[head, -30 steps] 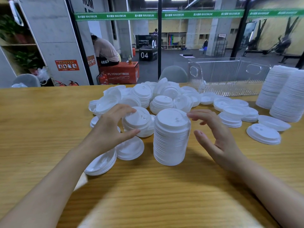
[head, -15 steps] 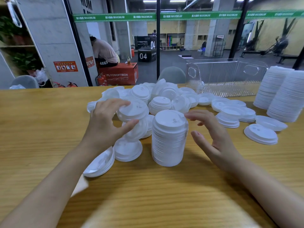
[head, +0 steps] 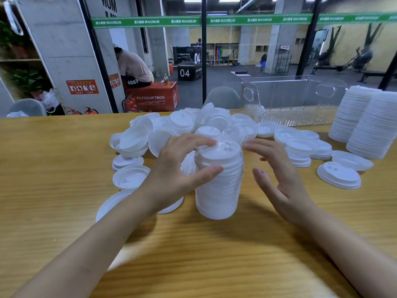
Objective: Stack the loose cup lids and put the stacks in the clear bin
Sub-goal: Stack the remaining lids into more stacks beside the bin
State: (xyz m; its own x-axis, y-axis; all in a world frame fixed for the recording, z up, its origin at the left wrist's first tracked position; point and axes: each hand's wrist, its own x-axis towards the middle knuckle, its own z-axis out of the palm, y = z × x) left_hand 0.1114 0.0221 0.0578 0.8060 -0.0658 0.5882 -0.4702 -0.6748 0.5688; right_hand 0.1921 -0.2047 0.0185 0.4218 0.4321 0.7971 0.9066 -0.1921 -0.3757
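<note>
Fingers of the left hand curl over the top of a tall stack of white cup lids, with the thumb pressed against the stack's near left side; this grip closes on the uppermost lids, which sit slightly askew on the column beneath. The stack stands upright on the wooden counter, directly between the two hands. The right hand is spread wide, palm turned toward the stack's right side, near it but apart from it and holding nothing.

Just left of the stack, partly hidden under the left wrist, a few single lids lie flat on the counter. Behind the stack spreads a loose heap of lids, many tilted or overlapping, some gathered into short piles. To the right of the heap, more short piles of lids sit side by side, and two lone lids rest farther right, close to the counter's near area.

At the far right stand two very tall finished stacks, leaning close together. The clear bin sits at the back edge of the counter, behind the short piles and just left of those tall stacks; whether it has anything in it cannot be told through its ribbed walls.

Beyond the counter, through glass, a gym floor shows with a person seated on a red box.
</note>
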